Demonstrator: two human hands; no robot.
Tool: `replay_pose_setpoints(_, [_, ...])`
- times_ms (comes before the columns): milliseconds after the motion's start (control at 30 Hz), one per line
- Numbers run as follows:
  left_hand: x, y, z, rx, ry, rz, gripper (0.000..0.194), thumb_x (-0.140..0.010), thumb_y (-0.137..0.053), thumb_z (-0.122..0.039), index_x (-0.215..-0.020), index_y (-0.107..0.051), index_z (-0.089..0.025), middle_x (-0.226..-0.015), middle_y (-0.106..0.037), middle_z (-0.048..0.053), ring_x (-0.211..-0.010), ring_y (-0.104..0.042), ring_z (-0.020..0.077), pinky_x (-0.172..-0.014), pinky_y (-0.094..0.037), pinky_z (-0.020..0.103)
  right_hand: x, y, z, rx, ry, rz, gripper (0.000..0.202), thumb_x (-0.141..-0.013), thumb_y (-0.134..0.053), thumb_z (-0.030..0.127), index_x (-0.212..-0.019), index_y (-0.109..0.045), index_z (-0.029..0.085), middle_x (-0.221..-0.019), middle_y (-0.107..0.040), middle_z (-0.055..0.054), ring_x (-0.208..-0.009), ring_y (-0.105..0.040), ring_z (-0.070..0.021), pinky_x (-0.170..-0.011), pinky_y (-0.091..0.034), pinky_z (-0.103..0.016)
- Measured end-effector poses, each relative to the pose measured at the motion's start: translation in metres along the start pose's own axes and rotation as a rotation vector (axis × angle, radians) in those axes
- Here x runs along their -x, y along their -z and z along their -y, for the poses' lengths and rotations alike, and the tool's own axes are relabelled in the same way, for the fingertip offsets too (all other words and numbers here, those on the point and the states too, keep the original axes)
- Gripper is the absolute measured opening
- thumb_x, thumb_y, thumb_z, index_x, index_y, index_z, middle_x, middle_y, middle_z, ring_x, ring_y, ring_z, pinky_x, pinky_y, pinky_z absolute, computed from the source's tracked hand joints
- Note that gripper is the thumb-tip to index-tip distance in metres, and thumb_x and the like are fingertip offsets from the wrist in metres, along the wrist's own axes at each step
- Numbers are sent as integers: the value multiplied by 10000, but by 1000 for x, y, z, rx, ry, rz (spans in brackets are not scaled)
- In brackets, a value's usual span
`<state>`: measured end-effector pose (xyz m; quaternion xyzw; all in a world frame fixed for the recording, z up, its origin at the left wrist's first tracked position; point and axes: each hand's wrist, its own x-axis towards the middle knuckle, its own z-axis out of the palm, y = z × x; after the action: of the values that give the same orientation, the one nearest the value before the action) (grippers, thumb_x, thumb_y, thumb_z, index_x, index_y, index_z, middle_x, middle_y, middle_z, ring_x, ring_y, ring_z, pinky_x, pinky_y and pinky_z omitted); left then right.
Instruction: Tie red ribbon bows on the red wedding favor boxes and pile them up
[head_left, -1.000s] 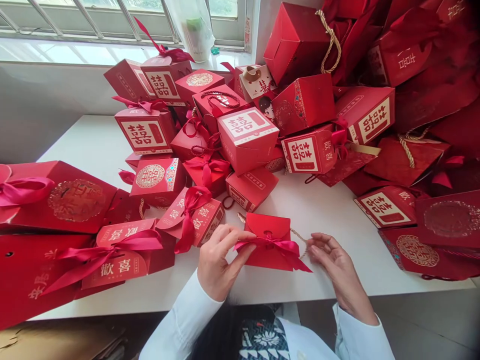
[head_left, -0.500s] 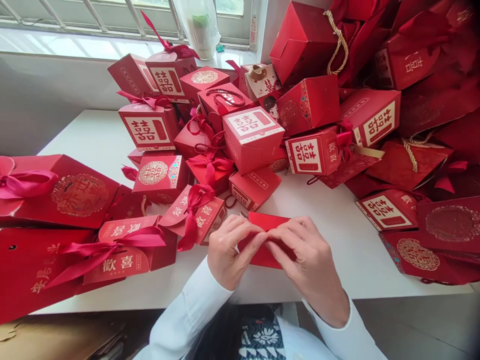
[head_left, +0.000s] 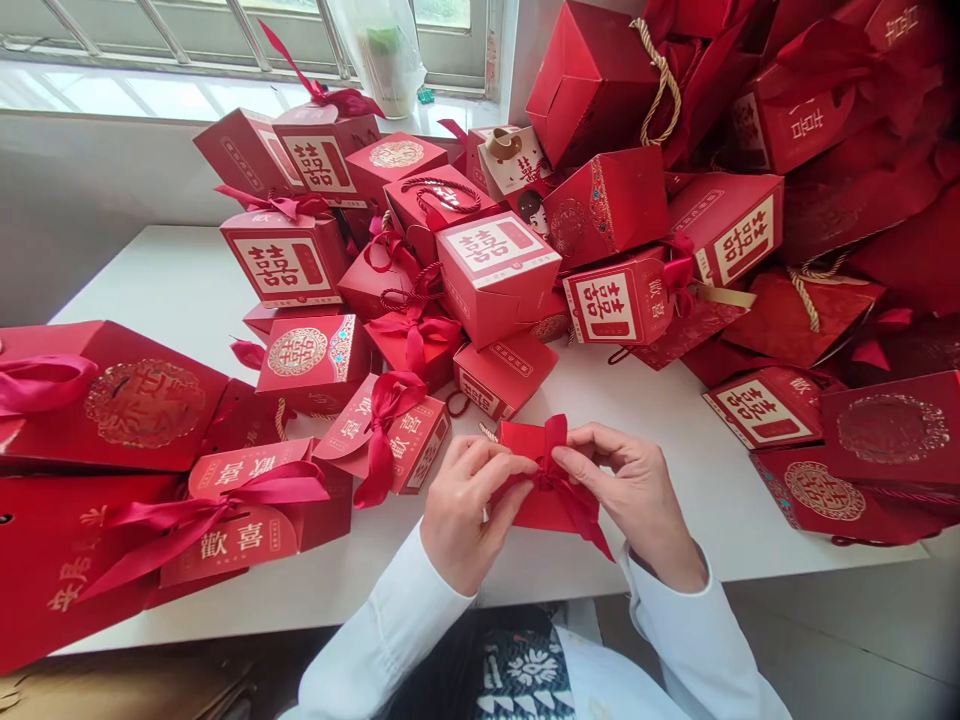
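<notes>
Drawn back from over the box since half a second ago, the right hand [head_left: 630,495] now sits off its upper right side, uncovering the crimson satin ribbon [head_left: 577,500] that both hands had hidden. One end of that ribbon stands up above the knot against the right thumb, with the forefinger bent close behind; whether those two fingers are pressed together on it I cannot tell, and the remaining fingers curl loosely. At the other side, the left hand [head_left: 469,510] has thumb and forefinger pinched on the ribbon just left of the knot, its other fingers folded. Beneath them, the small red gift box [head_left: 532,514] lies on the white table [head_left: 660,525] near the front edge, a twisted gold cord [head_left: 487,432] poking out at its upper left corner and a ribbon tail slanting past its lower right corner. Just beside the left hand rests a tilted bow-tied favour box [head_left: 420,440] with pale characters. Behind is a heap of red boxes, among them a double-happiness box [head_left: 499,300] with a white panel on top. Farther left lies a large medallion box [head_left: 150,400], and well to the right a box with a round gold emblem [head_left: 825,490]. On the windowsill [head_left: 150,95] stands a clear plastic bag [head_left: 382,60] with something green inside.
</notes>
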<state>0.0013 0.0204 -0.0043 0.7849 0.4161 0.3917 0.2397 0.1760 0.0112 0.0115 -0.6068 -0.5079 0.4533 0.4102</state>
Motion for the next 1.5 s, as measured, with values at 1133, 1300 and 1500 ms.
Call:
replay_pose_setpoints(1133, [0, -10, 2, -5, 93, -78, 70, -783, -687, -161, -825, -691, -216, -825, -632, 19, -798, -510, 183, -714, -460, 315, 41, 21, 4, 578, 562, 164, 98, -849, -598, 134, -845, -659, 211, -777, -599, -33, -747, -506, -171, -661, -463, -311])
replay_pose_setpoints(1300, [1, -10, 1, 20, 99, -72, 51, -789, -681, -165, -810, -696, -208, -810, -632, 22, -796, -513, 182, -709, -464, 311, 27, 13, 6, 485, 534, 7, 105, -847, -652, 309, -916, -652, 229, -828, -624, -36, -797, -532, -186, -688, -473, -317])
replay_pose_setpoints(1500, [-2, -8, 3, 24, 92, -83, 36, -795, -643, -182, -764, -662, -189, -763, -631, 24, -739, -510, 176, -669, -473, 303, 9, -7, 19, 514, 548, -34, 85, -862, -599, 154, -852, -653, 218, -804, -657, -25, -783, -543, -186, -715, -455, -338])
